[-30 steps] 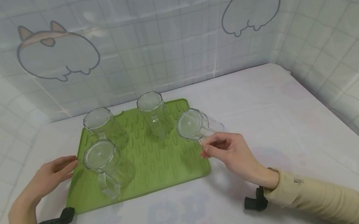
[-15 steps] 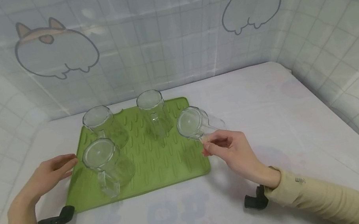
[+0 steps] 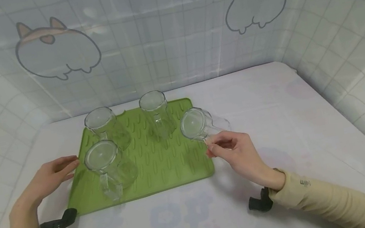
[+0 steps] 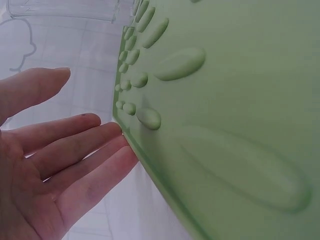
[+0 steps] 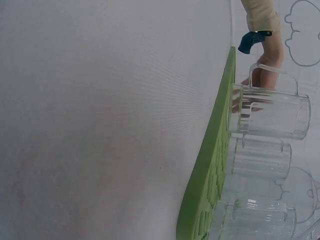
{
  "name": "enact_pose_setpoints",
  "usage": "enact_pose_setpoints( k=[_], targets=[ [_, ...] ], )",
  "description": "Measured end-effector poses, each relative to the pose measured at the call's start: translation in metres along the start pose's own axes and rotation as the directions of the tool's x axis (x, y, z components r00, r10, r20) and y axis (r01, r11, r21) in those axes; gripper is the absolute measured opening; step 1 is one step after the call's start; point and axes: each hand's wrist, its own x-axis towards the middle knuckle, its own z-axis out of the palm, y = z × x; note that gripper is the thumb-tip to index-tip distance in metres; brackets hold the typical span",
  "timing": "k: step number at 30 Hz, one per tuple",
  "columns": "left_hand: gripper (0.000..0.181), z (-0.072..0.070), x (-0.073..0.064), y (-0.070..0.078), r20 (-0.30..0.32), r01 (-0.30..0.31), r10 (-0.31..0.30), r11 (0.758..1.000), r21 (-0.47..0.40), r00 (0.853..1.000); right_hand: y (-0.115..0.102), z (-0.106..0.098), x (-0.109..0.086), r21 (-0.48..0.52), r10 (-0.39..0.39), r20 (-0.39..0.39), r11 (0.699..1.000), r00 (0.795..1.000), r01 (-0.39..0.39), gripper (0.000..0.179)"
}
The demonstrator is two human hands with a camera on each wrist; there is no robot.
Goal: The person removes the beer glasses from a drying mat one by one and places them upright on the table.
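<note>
My right hand (image 3: 238, 153) pinches the handle of a clear glass mug (image 3: 193, 123), its round base facing me and its body slanting over the right edge of a green ridged drying mat (image 3: 163, 170). On the mat, three more glass mugs stand upside down: one at front left (image 3: 102, 156), one at back left (image 3: 100, 120) and one at back centre (image 3: 152, 102). Relaxed, my left hand (image 3: 47, 178) lies at the mat's left edge; in the left wrist view its fingertips (image 4: 114, 130) meet that edge. The right wrist view leaves out the right hand.
A white printed cloth (image 3: 255, 93) covers the table on all sides of the mat. Behind it hangs a tiled-pattern curtain (image 3: 170, 43) with cartoon animals, and similar walls (image 3: 356, 38) close in both sides. Each wrist carries a black camera mount (image 3: 261, 202).
The right hand and its mug have shifted very slightly to the right. My left hand keeps its place at the mat's edge, and the three standing mugs stay put.
</note>
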Motion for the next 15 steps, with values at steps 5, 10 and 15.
enact_pose_setpoints(
  k=[5, 10, 15],
  targets=[
    [0.063, -0.0004, -0.0001, 0.0024, -0.009, -0.008, 0.008, 1.000, -0.006, 1.000, -0.0012, -0.0009, 0.0000, 0.003, -0.003, 0.004, 1.000, 1.000, 0.003, 0.008],
    [0.062, -0.0022, -0.0025, 0.0052, -0.023, -0.008, 0.008, 1.000, 0.008, 1.000, -0.0011, -0.0004, -0.0004, 0.008, -0.010, 0.007, 1.000, 1.000, 0.010, 0.010],
    [0.064, -0.0014, -0.0040, 0.0088, -0.047, 0.005, -0.003, 0.999, 0.039, 0.999, 0.0003, 0.0007, -0.0011, -0.009, -0.008, 0.002, 1.000, 1.000, 0.008, 0.013]
  ],
)
